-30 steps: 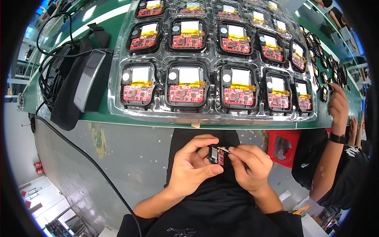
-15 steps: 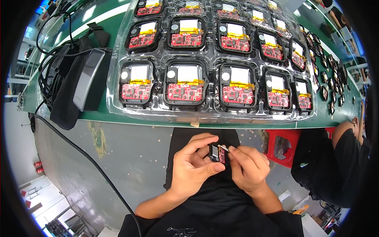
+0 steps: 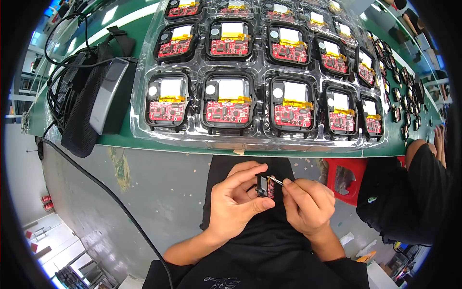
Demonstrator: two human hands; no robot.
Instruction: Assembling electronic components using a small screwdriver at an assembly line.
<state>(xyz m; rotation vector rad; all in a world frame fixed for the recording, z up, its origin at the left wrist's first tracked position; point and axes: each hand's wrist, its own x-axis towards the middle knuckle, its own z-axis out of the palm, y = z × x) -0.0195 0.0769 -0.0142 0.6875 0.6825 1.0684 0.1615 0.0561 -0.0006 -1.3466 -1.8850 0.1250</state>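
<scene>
The tray (image 3: 139,130) is clear, glossy plastic that throws back the light along its ridges. Each unit (image 3: 227,107) in it has a matt black plastic shell, a red circuit board with small shiny metal parts, and a smooth white panel edged in yellow film. The table (image 3: 120,140) is a smooth green mat with a soft sheen. The pouch (image 3: 77,130) is black woven mesh cloth, the box (image 3: 107,96) on it smooth grey plastic. The floor (image 3: 159,188) is rough, stained concrete. The tool (image 3: 275,180) looks like thin bright metal, though it is small. The lap (image 3: 269,241) is matt black cloth.
</scene>
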